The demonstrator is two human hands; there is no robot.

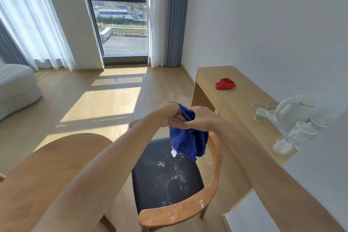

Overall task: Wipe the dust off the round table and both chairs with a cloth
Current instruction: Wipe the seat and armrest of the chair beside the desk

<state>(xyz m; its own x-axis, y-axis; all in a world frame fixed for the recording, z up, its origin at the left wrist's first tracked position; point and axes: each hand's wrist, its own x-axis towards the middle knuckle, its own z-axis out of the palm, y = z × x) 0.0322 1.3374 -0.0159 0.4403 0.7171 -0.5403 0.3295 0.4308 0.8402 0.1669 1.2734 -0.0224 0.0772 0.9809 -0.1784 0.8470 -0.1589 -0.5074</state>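
Observation:
A blue cloth (188, 141) hangs bunched between both hands, above the chair. My left hand (168, 114) grips its top from the left, and my right hand (202, 118) grips it from the right, the two hands touching. Below stands a wooden chair with a dark seat (165, 179) speckled with white dust. Its curved wooden backrest (188, 207) also carries white dust. The round wooden table (56, 158) lies at the lower left, partly hidden by my left forearm. Only one chair shows fully; a wooden piece sticks out at the left edge.
A long wooden desk (241, 103) runs along the right wall with a red cloth (225, 83), a white kettle (291, 113), a paper cup (260, 115) and lidded cups. A grey sofa (15, 88) sits at the left. Window and curtains stand ahead.

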